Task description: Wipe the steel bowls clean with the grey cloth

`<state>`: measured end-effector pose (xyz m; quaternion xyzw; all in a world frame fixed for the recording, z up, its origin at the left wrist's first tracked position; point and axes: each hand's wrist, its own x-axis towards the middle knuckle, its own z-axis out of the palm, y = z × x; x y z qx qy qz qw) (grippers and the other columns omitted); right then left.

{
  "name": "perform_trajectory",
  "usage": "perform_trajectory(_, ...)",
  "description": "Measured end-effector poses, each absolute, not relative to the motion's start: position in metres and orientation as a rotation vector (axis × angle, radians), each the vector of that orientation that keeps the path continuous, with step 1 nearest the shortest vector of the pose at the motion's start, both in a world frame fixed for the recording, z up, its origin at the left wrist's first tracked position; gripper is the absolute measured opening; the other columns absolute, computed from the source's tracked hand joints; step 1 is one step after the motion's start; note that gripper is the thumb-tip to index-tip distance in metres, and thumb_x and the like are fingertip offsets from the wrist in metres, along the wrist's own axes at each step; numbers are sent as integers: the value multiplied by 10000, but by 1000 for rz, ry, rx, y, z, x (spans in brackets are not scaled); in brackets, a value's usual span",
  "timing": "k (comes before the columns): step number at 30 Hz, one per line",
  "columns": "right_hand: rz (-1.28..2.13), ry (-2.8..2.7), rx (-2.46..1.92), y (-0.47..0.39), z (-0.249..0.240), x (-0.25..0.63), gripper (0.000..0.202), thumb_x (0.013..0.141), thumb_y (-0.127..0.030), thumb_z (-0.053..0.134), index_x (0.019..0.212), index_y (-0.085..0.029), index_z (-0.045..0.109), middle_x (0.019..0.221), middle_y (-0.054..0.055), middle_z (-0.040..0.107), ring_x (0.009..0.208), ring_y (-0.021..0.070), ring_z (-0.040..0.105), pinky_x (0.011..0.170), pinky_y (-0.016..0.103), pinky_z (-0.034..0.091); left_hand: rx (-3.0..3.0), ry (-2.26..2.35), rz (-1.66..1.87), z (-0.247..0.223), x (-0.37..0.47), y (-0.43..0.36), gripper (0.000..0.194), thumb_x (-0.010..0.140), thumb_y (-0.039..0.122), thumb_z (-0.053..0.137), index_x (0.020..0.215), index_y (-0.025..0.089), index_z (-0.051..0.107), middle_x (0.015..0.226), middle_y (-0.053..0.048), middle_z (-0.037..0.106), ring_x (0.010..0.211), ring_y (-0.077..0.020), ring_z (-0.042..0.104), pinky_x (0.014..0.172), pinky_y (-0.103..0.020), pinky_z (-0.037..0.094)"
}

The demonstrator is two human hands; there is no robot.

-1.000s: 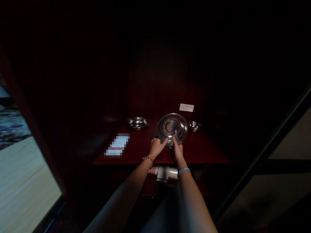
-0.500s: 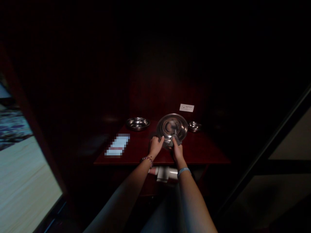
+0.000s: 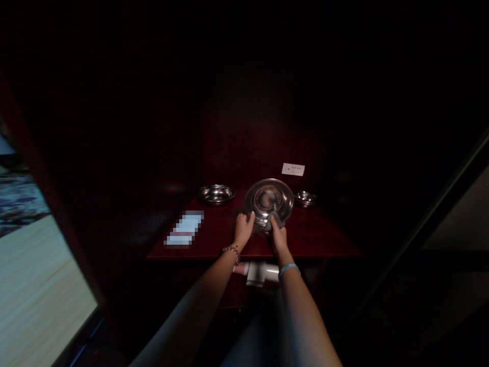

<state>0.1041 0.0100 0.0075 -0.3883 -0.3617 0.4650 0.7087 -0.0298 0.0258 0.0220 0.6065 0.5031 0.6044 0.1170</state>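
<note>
A round shiny metal basin (image 3: 270,198) is tilted up above the dark red table (image 3: 214,244), its inner side facing me. My left hand (image 3: 243,228) grips its lower left rim, thumb on the inside. At the lower right rim my right hand (image 3: 278,234) is closed on a grey cloth (image 3: 276,220), which is pressed against the basin. The fingers behind the basin are hidden.
Another metal basin (image 3: 216,194) sits at the back left of the table, and smaller metal bowls (image 3: 305,198) at the back right. A blurred-out pale rectangle (image 3: 185,228) lies at the left. White objects (image 3: 256,273) are below the tabletop; a socket (image 3: 293,169) is on the back wall.
Both hands and the tilted basin have shifted very slightly to the left. The grip on the basin and the cloth looks the same.
</note>
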Motion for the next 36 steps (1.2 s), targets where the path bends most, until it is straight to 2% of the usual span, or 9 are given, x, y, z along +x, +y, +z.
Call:
perform_trajectory(7,1027,-788,-860,10,7,105,612,685,-531,751,1127,-109,707,998,75,757,828,205,707,669,278,575,1838,1540,1726,20,-30,27,410,950,458,464,723,172,651,824,-108,686,866,-213,655,798,-313,487)
perform_trajectory(14,1021,-791,-848,10,7,105,565,689,-524,748,1084,-121,719,973,75,760,805,197,710,661,273,573,1991,1545,1533,21,-29,23,442,926,505,501,1009,140,735,1040,-158,739,1020,-241,672,883,-315,485)
perform_trajectory(19,1035,-790,-847,11,7,106,592,673,-529,760,1100,-121,712,982,75,760,800,197,710,644,267,568,2036,1469,1424,24,-28,20,392,934,426,504,1117,156,723,1136,-140,735,1070,-223,676,897,-286,483)
perform_trajectory(27,1037,-799,-843,10,7,105,568,687,-519,753,1092,-122,718,974,78,763,798,196,713,649,267,571,1947,1435,1430,25,-28,22,361,929,365,497,1066,130,734,1092,-151,747,1047,-226,686,908,-292,479)
perform_trajectory(36,1036,-810,-857,8,8,103,582,686,-533,748,1091,-116,723,957,79,768,819,210,717,658,274,573,1820,1403,1545,22,-28,28,360,911,369,502,897,95,736,906,-155,759,865,-222,697,752,-288,498)
